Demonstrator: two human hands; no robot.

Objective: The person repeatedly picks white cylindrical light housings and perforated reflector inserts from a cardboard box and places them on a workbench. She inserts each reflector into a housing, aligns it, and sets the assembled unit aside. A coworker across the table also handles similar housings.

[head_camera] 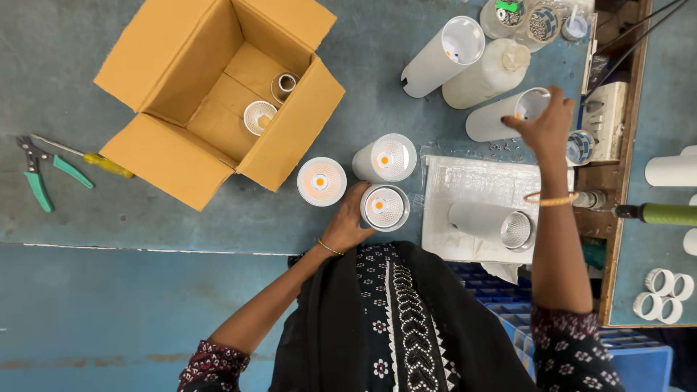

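Observation:
My left hand (348, 221) grips the side of an upright white cylindrical lamp (385, 207) with a ribbed reflector and orange centre. Two more such lamps stand beside it, one (321, 181) to the left and one (385, 158) behind. My right hand (544, 127) reaches far right and closes on the open rim of a white lamp housing (501, 116) lying on its side. Another lamp (492, 222) lies on a white foam pad (465, 181) between my arms.
An open cardboard box (218, 94) at the left holds two lamps. Green-handled pliers (36, 170) and a yellow screwdriver (94, 161) lie at far left. Two more white housings (443, 58) and small tubs of screws (541, 22) sit at the back. White rings (661, 294) lie at the right.

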